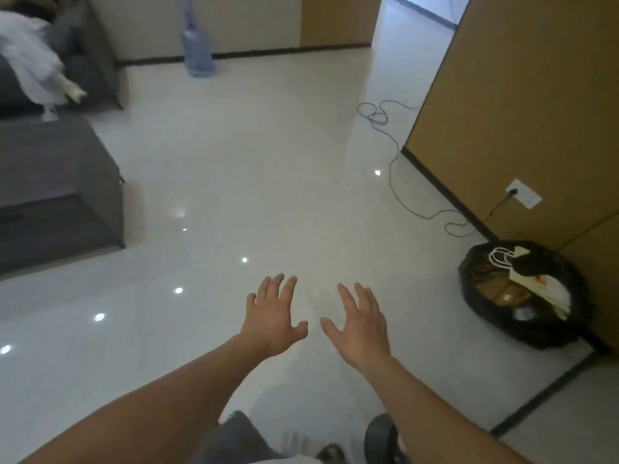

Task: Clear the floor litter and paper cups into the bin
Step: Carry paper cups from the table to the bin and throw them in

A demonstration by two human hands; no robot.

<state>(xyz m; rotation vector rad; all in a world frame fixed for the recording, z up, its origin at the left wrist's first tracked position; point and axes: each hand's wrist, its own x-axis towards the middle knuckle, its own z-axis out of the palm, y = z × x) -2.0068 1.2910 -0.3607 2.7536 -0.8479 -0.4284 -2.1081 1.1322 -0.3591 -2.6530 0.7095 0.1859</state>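
- Head view: both hands are stretched out in front over the floor (268, 162), palms down and fingers spread. The left hand (273, 314) and the right hand (360, 324) hang close beside each other, thumbs nearly meeting, and neither holds anything.
- Empty, splayed hands like these suit a pause between pickups, or a reach with no target chosen yet; which it is cannot be told.
- The bin (522, 293) stands at the right, against the foot of the brown wall (519, 95), lined with a black bag. It already holds paper and cardboard scraps, with a white paper bag and its cord handles sticking up at the rim. Set in that corner, it is out of the walkway yet near the right hand.
- No paper cups or loose litter show on the tiles in this view; the glossy floor carries only light reflections. Judging by that, this patch looks done, or what remains lies out of frame.
- A thin cable (392, 182) trails from a wall socket (522, 194) across the floor; it is plugged in, so not litter.
- A grey sofa (57, 182) sits at the left, and a water bottle (196, 45) stands by the far wall.
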